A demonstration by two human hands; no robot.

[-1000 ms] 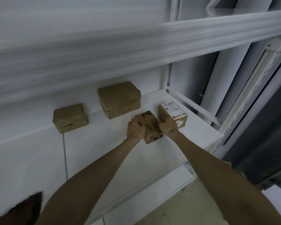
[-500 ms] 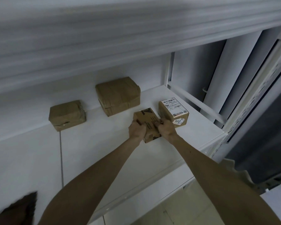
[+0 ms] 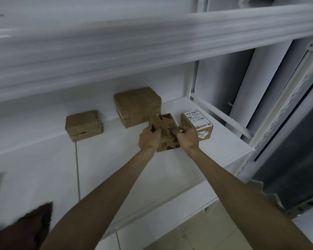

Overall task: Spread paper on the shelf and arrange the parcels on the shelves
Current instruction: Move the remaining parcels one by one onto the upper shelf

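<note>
Both hands grip a small printed cardboard parcel (image 3: pixel 165 126) standing on the white paper-covered shelf (image 3: pixel 116 170). My left hand (image 3: pixel 149 138) holds its left side and my right hand (image 3: pixel 187 136) its right side. Just to the right sits a labelled box (image 3: pixel 197 121), close to my right hand. Behind the held parcel stands a larger brown-wrapped parcel (image 3: pixel 137 105). A smaller brown-wrapped parcel (image 3: pixel 83 124) sits further left near the back wall.
A white shelf board (image 3: pixel 152 44) hangs overhead, blurred. White uprights and a rail (image 3: pixel 222 115) close the shelf's right end. A seam (image 3: pixel 77 170) runs across the paper. A dark brown object (image 3: pixel 25 230) shows at bottom left.
The held parcel has shifted slightly back, closer to the large wrapped parcel and the labelled box. Both hands stay on it. The view itself has moved a little.
</note>
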